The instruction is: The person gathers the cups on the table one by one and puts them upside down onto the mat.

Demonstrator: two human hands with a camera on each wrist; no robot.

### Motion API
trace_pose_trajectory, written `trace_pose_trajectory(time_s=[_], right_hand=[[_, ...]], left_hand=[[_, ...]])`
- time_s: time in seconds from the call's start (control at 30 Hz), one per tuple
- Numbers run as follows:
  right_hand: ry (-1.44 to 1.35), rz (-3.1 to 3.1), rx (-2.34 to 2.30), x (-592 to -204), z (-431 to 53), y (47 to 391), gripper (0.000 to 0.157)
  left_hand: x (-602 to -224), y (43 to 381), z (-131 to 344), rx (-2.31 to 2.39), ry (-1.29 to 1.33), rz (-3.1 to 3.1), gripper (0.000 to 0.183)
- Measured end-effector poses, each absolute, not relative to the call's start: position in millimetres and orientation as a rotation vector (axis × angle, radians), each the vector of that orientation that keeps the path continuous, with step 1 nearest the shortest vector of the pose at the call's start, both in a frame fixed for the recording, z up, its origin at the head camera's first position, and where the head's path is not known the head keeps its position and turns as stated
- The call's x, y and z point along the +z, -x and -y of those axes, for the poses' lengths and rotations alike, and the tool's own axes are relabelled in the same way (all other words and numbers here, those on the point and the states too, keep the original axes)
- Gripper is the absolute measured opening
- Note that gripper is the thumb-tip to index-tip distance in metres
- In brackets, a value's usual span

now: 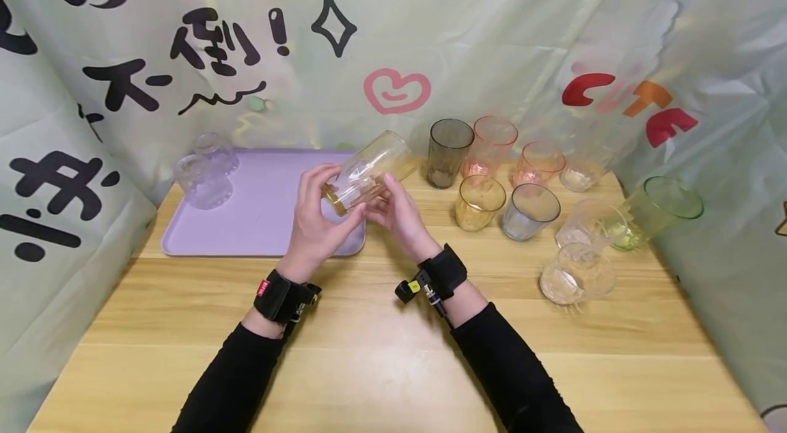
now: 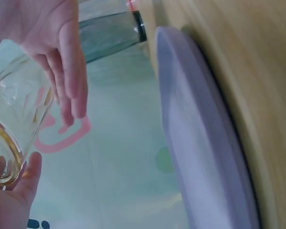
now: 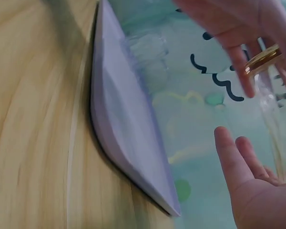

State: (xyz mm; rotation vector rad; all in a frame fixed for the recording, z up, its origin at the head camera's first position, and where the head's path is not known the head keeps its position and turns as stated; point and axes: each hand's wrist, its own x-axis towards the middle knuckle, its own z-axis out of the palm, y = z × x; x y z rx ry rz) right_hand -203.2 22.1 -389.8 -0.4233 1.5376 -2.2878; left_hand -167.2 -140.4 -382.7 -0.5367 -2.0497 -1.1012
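Observation:
A tall clear amber-tinted glass [image 1: 371, 170] is held tilted in the air above the right end of a lilac tray [image 1: 264, 214], base to the lower left, mouth to the upper right. My left hand [image 1: 316, 221] grips it round the thick golden base [image 3: 263, 60], thumb and fingers on opposite sides. Alongside the glass wall is my right hand [image 1: 402, 218], its fingers fairly straight in the left wrist view; whether they bear any weight is hard to tell. Two clear glasses [image 1: 205, 182] stand on the tray's left side.
Right of the tray stand a tall grey glass [image 1: 449, 153], pinkish glasses [image 1: 490, 143], a short amber glass [image 1: 479, 204], a short grey-blue glass [image 1: 531, 212], several clear glasses [image 1: 576, 276] and a tall green glass [image 1: 660, 211]. A printed cloth [image 1: 479, 30] hangs behind the wooden table [image 1: 381, 351].

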Motion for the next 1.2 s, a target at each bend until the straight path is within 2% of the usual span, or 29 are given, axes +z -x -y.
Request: trace_pose_trajectory(time_s=[0.23,0.4,0.63,0.83,1.0,1.2], right_hand=[[0.622,-1.685,-2.275,-393,-20,202,0.049],[0.703,-2.064,-2.119,-399,-18,202,0.036],[0.924,-2.517,-1.61,-411,-18,200,0.029],[1.143,-2.667,-1.147,-414,-15,195,0.027],[1.302,-2.673,-0.959,-415,-13,192,0.026],[1.307,-2.664,-0.846,-421,-10,188,0.02]], left_hand=[[-364,163,148,-1.02,0.569,1.936,0.067],[-341,150,157,-0.956,0.543,1.899,0.067],[-325,135,180,-0.893,0.444,1.906,0.066],[-317,128,201,-0.86,0.331,1.904,0.066],[-309,122,213,-0.867,0.235,1.887,0.067],[-307,115,230,-0.821,0.122,1.91,0.069]])
